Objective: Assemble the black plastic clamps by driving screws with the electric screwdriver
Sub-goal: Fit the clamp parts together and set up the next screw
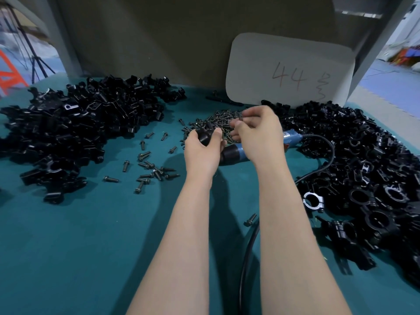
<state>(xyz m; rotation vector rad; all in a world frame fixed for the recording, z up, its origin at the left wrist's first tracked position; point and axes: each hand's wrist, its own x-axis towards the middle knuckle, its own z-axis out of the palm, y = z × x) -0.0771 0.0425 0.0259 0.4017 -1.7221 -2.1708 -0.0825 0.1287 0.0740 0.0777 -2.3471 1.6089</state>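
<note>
My left hand grips a black plastic clamp above the teal table. Just to its right, my right hand pinches a small dark screw between thumb and fingertips, over the heap of screws. The blue electric screwdriver lies on the table beneath both hands, partly hidden by them, its tail end showing to the right.
A big pile of black clamp parts fills the left, another pile the right. Loose screws are scattered left of centre. The screwdriver's black cable loops on the right. A white card marked 44 leans against the back wall.
</note>
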